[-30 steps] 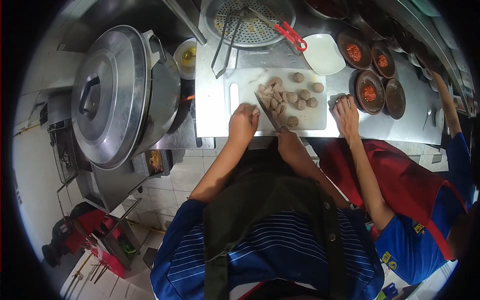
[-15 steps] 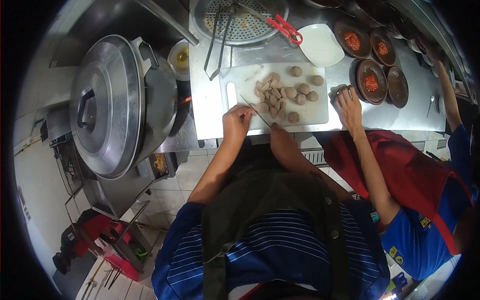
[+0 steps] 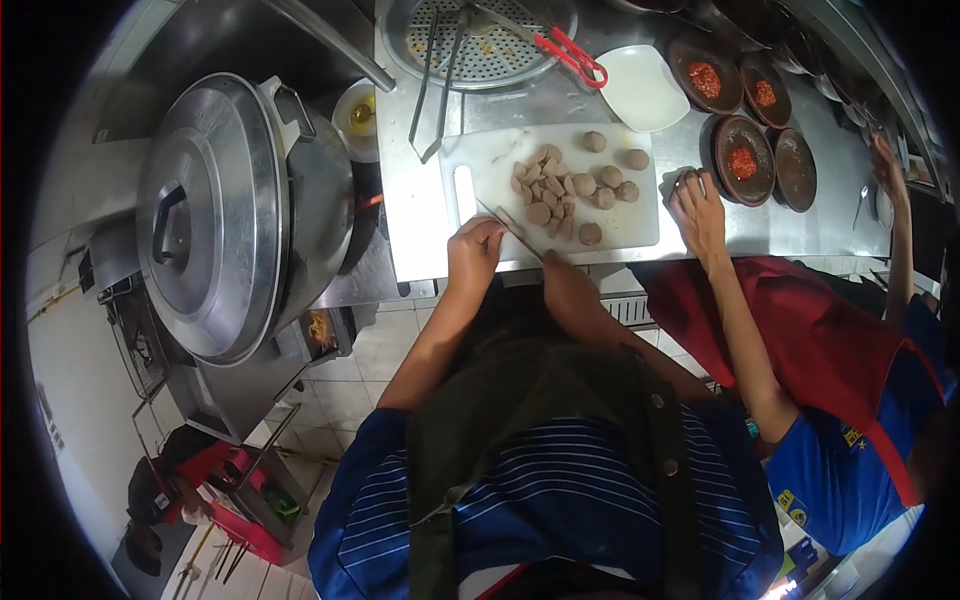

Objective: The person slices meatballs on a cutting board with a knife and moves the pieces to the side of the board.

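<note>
Steel dominates our left: a big lidded pot stands beside the surface, and a small bowl of yellow liquid sits just behind its rim. Further right, metal tongs lie from the perforated tray down toward the white cutting board.

Our left hand rests at the board's near edge, fingers curled down, its grip closed on something small; what it pins we cannot tell. The knife lies just beside it, its long axis running diagonally: the tip points up and to the left, toward the board's handle slot, and the handle end comes down to the right into our right hand. That hand's grip is wrapped fully around the handle at the surface's front edge.

Beyond the blade sits a heap of sliced meatball pieces, with whole meatballs scattered to their right on the same board. Red-handled scissors lie behind, near a white dish.

Right of the board, a co-worker's hand presses on the surface, beside dark bowls of red sauce.
</note>
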### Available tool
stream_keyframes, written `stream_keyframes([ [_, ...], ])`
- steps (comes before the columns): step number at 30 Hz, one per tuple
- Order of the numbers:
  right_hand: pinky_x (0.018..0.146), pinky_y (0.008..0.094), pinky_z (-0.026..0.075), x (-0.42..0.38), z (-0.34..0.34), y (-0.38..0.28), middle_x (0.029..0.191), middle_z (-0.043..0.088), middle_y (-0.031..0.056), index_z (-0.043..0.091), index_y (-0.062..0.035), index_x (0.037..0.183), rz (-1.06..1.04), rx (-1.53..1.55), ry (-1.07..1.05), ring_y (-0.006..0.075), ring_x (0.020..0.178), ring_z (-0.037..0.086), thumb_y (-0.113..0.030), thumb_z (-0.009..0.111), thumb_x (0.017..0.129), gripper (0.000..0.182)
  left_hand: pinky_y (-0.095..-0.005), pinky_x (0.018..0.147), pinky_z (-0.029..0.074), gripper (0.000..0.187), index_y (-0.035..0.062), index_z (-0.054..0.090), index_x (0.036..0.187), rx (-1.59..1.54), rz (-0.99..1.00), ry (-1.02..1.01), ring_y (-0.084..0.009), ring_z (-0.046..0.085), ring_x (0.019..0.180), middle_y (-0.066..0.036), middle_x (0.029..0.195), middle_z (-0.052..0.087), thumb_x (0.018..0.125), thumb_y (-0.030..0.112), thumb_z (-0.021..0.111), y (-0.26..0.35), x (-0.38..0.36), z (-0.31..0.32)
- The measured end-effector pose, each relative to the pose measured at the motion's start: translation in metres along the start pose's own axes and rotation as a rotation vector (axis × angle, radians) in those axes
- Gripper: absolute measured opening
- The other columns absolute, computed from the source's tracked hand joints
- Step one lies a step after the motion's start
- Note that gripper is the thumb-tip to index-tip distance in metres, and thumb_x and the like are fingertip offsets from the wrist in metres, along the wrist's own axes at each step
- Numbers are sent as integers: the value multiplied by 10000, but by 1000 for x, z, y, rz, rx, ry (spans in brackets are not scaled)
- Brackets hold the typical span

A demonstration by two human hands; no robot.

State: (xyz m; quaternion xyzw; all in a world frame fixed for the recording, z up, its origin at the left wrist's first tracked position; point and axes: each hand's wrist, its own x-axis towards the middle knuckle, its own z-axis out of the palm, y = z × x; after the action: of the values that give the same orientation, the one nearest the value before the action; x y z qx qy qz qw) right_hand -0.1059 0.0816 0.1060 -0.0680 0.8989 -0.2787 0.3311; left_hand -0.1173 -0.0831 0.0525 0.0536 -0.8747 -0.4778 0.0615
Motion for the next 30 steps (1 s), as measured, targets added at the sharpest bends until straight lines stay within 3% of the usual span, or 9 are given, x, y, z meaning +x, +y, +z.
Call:
stream_keyframes([
  [6, 602, 425, 479, 38, 9, 38, 692, 576, 222, 481, 22, 980, -268, 78, 74, 341, 673, 604, -168, 467, 865, 222, -318, 640, 503, 52, -9, 645, 785, 5, 71, 81, -283, 624, 729, -135, 812, 635, 746, -12, 610, 3, 0, 6],
  [8, 475, 360, 442, 27, -24, 39, 608, 513, 110, 491, 8, 932, 249, 554, -561, 215, 545, 556, -222, 484, 876, 237, -303, 631, 507, 64, -14, 651, 806, -13, 59, 88, -256, 632, 719, -137, 834, 639, 749, -9, 623, -3, 2, 4],
  [12, 379, 252, 350, -2, -46, 61, 547, 374, -9, 493, -41, 896, 205, 644, -632, 60, 446, 393, -243, 491, 881, 202, -328, 613, 507, 149, -5, 639, 884, -90, -8, 139, -298, 618, 721, -156, 898, 620, 737, 16, 634, 12, 8, -3],
  [14, 375, 261, 356, -22, -62, 62, 553, 414, 2, 513, -31, 872, 208, 415, -612, 80, 444, 408, -250, 498, 880, 220, -352, 686, 491, 228, 12, 632, 932, -73, -20, 78, -291, 599, 791, -143, 955, 606, 707, 39, 656, 29, 15, -8],
  [16, 374, 262, 361, -40, -71, 78, 559, 435, 7, 521, -25, 860, 148, 367, -553, 85, 450, 431, -256, 498, 881, 233, -356, 737, 466, 296, 36, 637, 964, 149, 418, -70, -259, 570, 872, -107, 946, 603, 671, 50, 680, 43, 27, -2],
  [21, 416, 278, 402, -74, -104, 82, 602, 489, 34, 531, -3, 810, 272, 208, -513, 94, 507, 501, -272, 505, 881, 280, -346, 700, 448, 309, 50, 637, 925, 289, 339, -351, -257, 591, 797, -109, 857, 617, 621, 60, 687, 45, 43, 17],
  [24, 541, 355, 461, -69, -80, 97, 648, 547, 98, 538, 11, 839, 198, 149, -474, 206, 595, 576, -277, 499, 881, 294, -342, 672, 474, 274, 33, 643, 891, 63, 248, -280, -272, 601, 720, -129, 791, 620, 622, 58, 691, 41, 46, 9],
  [26, 685, 435, 450, -52, -41, 105, 795, 581, 219, 543, 2, 907, -173, 50, -172, 377, 756, 577, -259, 483, 872, 270, -356, 572, 472, 197, 21, 637, 822, 11, 268, -131, -264, 591, 625, -122, 726, 615, 628, 43, 662, 41, 41, -3],
  [30, 751, 481, 417, -8, -9, 40, 870, 565, 285, 521, 42, 891, -133, 94, -162, 442, 878, 537, -203, 473, 865, 250, -218, 633, 482, 230, -18, 630, 926, -302, -116, 152, -107, 604, 691, -77, 792, 650, 710, 36, 686, 14, 23, -33],
])
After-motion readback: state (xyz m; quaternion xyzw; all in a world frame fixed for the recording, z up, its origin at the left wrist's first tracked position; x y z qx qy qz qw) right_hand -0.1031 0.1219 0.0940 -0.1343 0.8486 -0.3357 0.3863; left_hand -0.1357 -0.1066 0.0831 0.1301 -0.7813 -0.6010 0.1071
